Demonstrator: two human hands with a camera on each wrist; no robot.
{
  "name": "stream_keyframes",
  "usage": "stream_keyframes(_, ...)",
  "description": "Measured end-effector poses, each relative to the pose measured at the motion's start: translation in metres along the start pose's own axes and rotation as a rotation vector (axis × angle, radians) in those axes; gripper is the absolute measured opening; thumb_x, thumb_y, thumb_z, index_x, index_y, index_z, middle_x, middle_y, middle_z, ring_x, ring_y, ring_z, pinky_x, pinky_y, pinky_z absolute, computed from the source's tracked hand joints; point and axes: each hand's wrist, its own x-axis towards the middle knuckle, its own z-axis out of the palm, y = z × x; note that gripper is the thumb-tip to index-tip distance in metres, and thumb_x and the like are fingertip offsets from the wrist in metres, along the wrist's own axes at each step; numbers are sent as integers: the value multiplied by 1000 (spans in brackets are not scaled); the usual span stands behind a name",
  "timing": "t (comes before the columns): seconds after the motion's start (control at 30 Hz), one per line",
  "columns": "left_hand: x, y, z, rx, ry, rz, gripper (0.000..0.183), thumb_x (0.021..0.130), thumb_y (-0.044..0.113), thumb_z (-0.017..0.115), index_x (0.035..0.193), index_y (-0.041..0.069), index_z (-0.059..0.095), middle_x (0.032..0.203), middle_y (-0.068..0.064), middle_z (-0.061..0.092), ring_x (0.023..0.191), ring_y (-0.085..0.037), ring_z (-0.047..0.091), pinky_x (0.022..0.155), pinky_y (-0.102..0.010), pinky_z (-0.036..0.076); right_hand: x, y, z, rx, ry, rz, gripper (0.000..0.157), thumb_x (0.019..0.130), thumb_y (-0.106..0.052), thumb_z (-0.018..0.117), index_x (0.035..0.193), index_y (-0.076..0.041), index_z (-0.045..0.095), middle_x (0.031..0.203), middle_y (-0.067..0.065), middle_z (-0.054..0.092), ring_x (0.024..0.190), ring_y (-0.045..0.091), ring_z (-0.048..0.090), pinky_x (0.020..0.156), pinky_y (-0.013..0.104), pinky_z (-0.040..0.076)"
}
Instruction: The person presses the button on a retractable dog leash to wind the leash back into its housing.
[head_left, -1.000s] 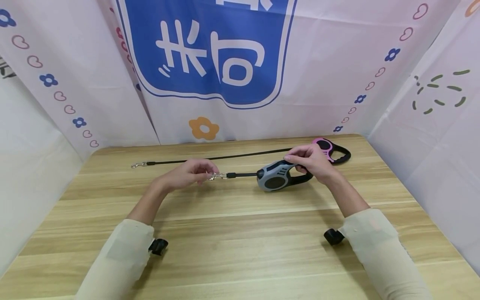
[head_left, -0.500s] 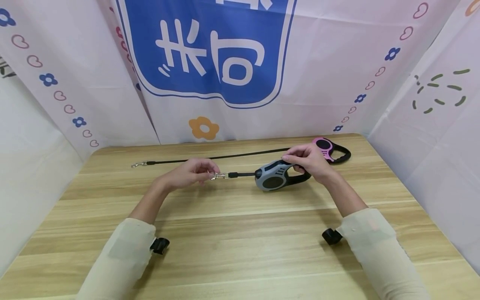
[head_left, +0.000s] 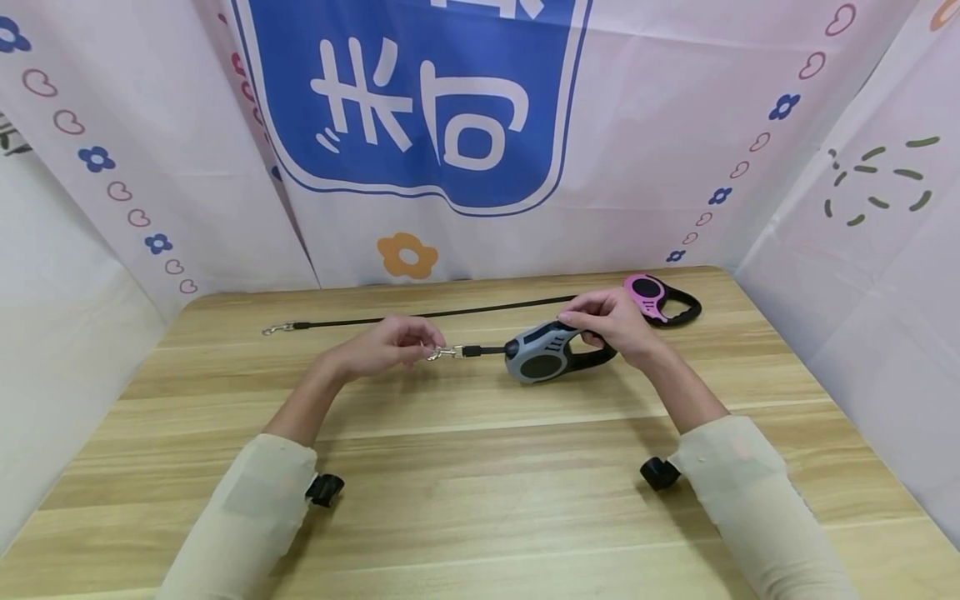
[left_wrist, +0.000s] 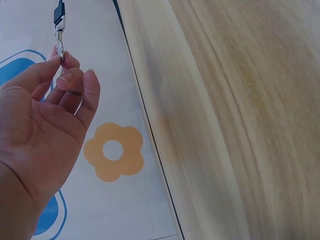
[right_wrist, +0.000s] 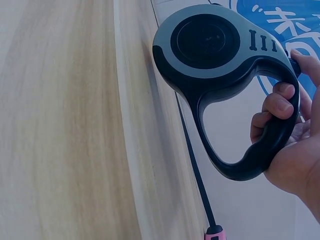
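My right hand (head_left: 611, 325) grips the black handle of a grey retractable dog leash (head_left: 542, 354), fingers curled through its loop and thumb at the button on top. In the right wrist view the grey leash (right_wrist: 206, 42) shows its round side and finger-grooved handle. A short stretch of black cord runs left from its nose to a silver snap hook (head_left: 446, 353). My left hand (head_left: 382, 346) pinches that hook's end between thumb and fingertips. The left wrist view shows the snap hook (left_wrist: 59, 45) at the fingertips, the left hand's (left_wrist: 45, 115) other fingers loosely bent.
Behind both hands a pink retractable leash (head_left: 647, 293) lies on the wooden table (head_left: 480, 500), partly covered by the right hand. Its black cord (head_left: 337, 322) stretches left to another silver snap hook (head_left: 279, 329). A printed cloth (head_left: 637, 167) hangs along the table's back edge.
The grey leash and my right hand have shifted slightly left. My left hand, with the snap hook, has drifted a little right; the cord between looks a bit shorter.
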Motion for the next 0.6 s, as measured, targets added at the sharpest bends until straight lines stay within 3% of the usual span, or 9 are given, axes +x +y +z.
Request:
stream_keyframes(0.43,3,0,1,18,-4,13,19,105,-1,52,120,-3,64,110,-31,61,79,-25,52,70,-36,52,2,-1,5,19,-17,-5,26,96,5,65,90,-16,80,69,-1,65,52,9,45,48,21,39)
stream_keyframes(0.6,4,0,2,18,-7,22,19,104,-1,53,119,-3,64,109,-31,61,79,-27,52,69,-35,51,2,-2,7,21,-16,5,26,96,4,66,89,-16,80,68,2,64,52,9,45,48,21,39)
